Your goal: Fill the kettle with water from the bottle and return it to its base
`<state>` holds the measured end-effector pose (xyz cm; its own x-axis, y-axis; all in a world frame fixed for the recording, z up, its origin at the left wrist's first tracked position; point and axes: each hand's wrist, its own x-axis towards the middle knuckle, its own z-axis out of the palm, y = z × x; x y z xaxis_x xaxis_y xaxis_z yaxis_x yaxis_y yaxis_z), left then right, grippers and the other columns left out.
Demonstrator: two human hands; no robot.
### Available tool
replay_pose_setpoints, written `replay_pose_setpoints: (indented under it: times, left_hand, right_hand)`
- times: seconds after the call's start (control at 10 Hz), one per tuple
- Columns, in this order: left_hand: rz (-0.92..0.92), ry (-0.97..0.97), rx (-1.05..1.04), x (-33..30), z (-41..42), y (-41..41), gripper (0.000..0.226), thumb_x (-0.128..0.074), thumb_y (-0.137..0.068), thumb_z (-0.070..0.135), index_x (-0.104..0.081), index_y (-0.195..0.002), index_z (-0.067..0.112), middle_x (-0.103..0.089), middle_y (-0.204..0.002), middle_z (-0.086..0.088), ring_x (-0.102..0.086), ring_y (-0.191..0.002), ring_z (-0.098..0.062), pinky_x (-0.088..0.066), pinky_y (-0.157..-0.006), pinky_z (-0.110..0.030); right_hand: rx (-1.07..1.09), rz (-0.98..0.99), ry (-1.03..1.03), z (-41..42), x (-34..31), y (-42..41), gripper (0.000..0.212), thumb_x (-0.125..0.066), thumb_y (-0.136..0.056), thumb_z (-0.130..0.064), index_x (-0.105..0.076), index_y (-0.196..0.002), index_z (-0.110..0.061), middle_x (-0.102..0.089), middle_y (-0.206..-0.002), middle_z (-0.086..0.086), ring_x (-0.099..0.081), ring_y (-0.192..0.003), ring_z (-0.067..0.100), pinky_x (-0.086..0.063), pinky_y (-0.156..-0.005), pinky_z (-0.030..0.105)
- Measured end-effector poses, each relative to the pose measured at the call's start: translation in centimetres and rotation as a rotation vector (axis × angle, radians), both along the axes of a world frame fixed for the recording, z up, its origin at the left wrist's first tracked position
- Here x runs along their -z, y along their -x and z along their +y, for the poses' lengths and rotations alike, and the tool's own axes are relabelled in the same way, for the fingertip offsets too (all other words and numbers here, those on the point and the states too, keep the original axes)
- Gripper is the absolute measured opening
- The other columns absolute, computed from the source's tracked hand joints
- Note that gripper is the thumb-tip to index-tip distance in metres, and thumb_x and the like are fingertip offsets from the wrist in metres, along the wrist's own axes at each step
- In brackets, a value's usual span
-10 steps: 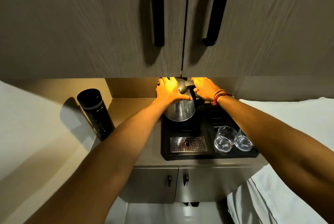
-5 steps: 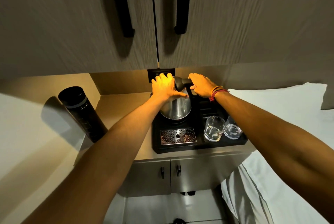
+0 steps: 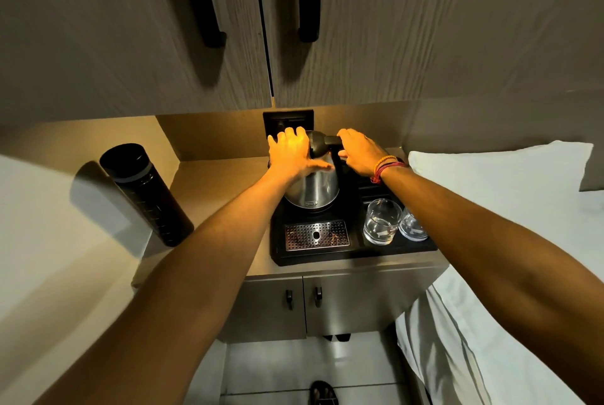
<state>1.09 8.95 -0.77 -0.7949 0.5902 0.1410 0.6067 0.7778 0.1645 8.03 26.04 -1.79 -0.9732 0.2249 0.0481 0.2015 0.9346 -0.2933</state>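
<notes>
Steel-bodied, the kettle (image 3: pixel 312 187) sits on the black tray (image 3: pixel 353 251) at about 12 o'clock from the person, toward the back of the tabletop (image 3: pixel 212 182). Left hand (image 3: pixel 292 151) lies spread over the kettle's top and shoulder, fingers splayed, pressing rather than wrapping. Right hand (image 3: pixel 359 151), the one with the thread bands at the wrist, has its grip closed around the dark handle at the kettle's 3 o'clock side.

Across the last second little has changed in the hands: both were already on the kettle and remain there, in much the same hold. The framing has slid, so the niche now sits lower in view, but the kettle looks no higher over the tray than before. I judge that it has not been lifted yet, or the lid is being worked open; which of the two I cannot tell.

The black bottle (image 3: pixel 147 195) stands alone at 9 o'clock, well apart from the tray, cap on and untouched. Two glasses (image 3: pixel 382 221) stand on the tray at the kettle's 4 o'clock, near the path of any lift toward the person. Filling has not begun.
</notes>
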Motion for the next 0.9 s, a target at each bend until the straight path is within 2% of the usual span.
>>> replay_pose_setpoints:
  times: [0.1, 0.2, 0.3, 0.4, 0.5, 0.7, 0.8, 0.9]
  left_hand:
    - [0.005, -0.025, 0.006, 0.5, -0.6, 0.0, 0.115, -0.063, -0.062, 0.088, -0.042, -0.138, 0.004, -0.054, -0.136, -0.017, -0.049, -0.128, -0.035, -0.028, -0.112, -0.061]
    - [0.001, -0.080, 0.032, 2.0, -1.8, -0.4, 0.122, -0.058, -0.073, 0.083, -0.017, -0.156, 0.003, -0.034, -0.158, -0.015, -0.030, -0.146, -0.030, -0.014, -0.118, -0.061]
    - [0.021, -0.085, 0.028, 2.8, -2.4, -0.9, 0.120, -0.055, -0.078, 0.080, -0.007, -0.158, 0.005, -0.016, -0.166, -0.012, -0.014, -0.153, -0.027, -0.009, -0.121, -0.058]
    - [0.063, -0.056, 0.017, 3.5, -2.9, -1.7, 0.114, -0.049, -0.084, 0.077, -0.001, -0.159, 0.006, -0.005, -0.168, -0.011, -0.004, -0.154, -0.025, -0.006, -0.123, -0.055]
    - [0.084, -0.037, 0.006, 3.6, -3.1, -2.0, 0.111, -0.046, -0.086, 0.077, -0.002, -0.159, 0.007, -0.005, -0.168, -0.011, -0.002, -0.154, -0.025, -0.004, -0.123, -0.054]
    - [0.102, 0.023, -0.024, 3.1, -3.0, -2.2, 0.109, -0.045, -0.086, 0.078, -0.005, -0.159, 0.007, -0.009, -0.168, -0.010, -0.002, -0.154, -0.025, -0.003, -0.122, -0.053]
    - [0.061, 0.071, -0.041, 2.4, -3.0, -2.2, 0.108, -0.046, -0.087, 0.075, -0.005, -0.159, 0.007, -0.010, -0.167, -0.010, -0.002, -0.154, -0.025, -0.003, -0.122, -0.054]
    - [0.099, 0.178, -0.028, 1.4, -2.7, -2.6, 0.106, -0.046, -0.088, 0.074, -0.005, -0.159, 0.006, -0.008, -0.168, -0.010, 0.000, -0.154, -0.027, -0.001, -0.122, -0.056]
  right_hand:
    - [0.031, 0.006, 0.011, -0.3, 0.3, -0.2, 0.043, -0.055, -0.095, -0.018, -0.044, -0.135, -0.007, -0.050, -0.138, 0.014, -0.053, -0.127, 0.035, -0.049, -0.092, 0.043]
    - [0.138, 0.066, 0.015, -1.2, 1.6, -1.7, 0.070, -0.049, -0.098, -0.026, -0.016, -0.157, -0.005, -0.017, -0.166, 0.012, -0.015, -0.156, 0.029, -0.028, -0.122, 0.045]
    - [0.162, 0.101, -0.030, -2.1, 2.7, -2.8, 0.077, -0.047, -0.098, -0.027, -0.006, -0.159, -0.003, -0.003, -0.168, 0.013, -0.001, -0.158, 0.027, -0.019, -0.126, 0.041]
    - [0.171, 0.124, -0.001, -3.3, 3.2, -3.4, 0.084, -0.048, -0.089, -0.018, -0.004, -0.158, 0.000, -0.001, -0.168, 0.015, 0.001, -0.158, 0.028, -0.015, -0.128, 0.040]
    - [0.159, 0.113, -0.050, -3.2, 3.1, -3.3, 0.089, -0.049, -0.083, -0.019, -0.005, -0.158, 0.001, -0.002, -0.168, 0.017, 0.001, -0.157, 0.031, -0.010, -0.129, 0.043]
    - [0.052, 0.055, -0.387, -2.3, 2.6, -4.1, 0.082, -0.036, -0.084, -0.020, -0.007, -0.157, 0.005, -0.010, -0.165, 0.024, -0.008, -0.156, 0.037, -0.012, -0.128, 0.047]
    - [0.021, -0.068, -0.388, -3.3, 1.4, -3.9, 0.091, -0.043, -0.080, -0.022, -0.002, -0.156, 0.006, -0.006, -0.165, 0.027, -0.006, -0.156, 0.038, -0.011, -0.128, 0.046]
    - [0.053, -0.069, -0.296, -4.6, 0.9, -4.0, 0.098, -0.050, -0.080, -0.025, 0.003, -0.157, 0.004, 0.001, -0.165, 0.027, -0.002, -0.156, 0.038, -0.010, -0.128, 0.046]
